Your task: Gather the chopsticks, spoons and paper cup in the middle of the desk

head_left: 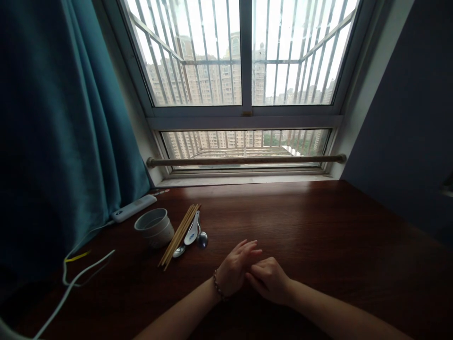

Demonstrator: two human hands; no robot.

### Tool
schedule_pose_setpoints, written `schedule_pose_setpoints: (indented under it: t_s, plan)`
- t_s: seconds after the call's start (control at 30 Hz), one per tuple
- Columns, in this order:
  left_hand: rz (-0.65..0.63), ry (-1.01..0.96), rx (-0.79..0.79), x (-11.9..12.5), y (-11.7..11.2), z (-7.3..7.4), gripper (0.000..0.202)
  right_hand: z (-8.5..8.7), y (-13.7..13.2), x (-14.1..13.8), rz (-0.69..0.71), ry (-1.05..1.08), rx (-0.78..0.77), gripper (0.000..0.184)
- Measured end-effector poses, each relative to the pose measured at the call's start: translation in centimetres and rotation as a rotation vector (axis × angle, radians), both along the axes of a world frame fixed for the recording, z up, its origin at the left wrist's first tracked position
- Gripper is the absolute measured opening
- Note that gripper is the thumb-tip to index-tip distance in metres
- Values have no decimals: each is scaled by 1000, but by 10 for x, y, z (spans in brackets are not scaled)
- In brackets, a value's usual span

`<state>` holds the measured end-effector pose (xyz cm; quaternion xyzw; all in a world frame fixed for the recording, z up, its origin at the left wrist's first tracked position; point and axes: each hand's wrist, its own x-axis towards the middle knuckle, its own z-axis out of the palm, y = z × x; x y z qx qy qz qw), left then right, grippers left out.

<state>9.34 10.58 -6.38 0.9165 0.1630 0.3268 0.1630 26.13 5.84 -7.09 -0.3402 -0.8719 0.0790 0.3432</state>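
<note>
Both my hands rest together on the dark wooden table (318,226) near its front middle. My left hand (235,267) wears a bead bracelet and has its fingers stretched out, lying over my right hand. My right hand (269,279) is loosely curled with fingers folded in, touching the left; nothing shows in it. To the left of the hands lie a bundle of wooden chopsticks (179,233), a white spoon (193,230) and metal spoons (202,239), beside a grey cup (155,226).
A white power strip (133,208) with its cable (76,278) lies at the table's left, under a teal curtain (60,123). A barred window (244,61) and a wooden rod (244,161) run along the far edge. A dark wall stands at right.
</note>
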Motion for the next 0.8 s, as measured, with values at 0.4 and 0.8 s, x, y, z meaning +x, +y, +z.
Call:
schedule_pose_setpoints:
  t_s: [0.4,0.8]
  plan:
    - [2,170,161,-2,1,1,35,-1,1,-2,5,52,41,24]
    - [-45,39,69,3,-2,3,32,-4,0,-1,-23,-16,38,23]
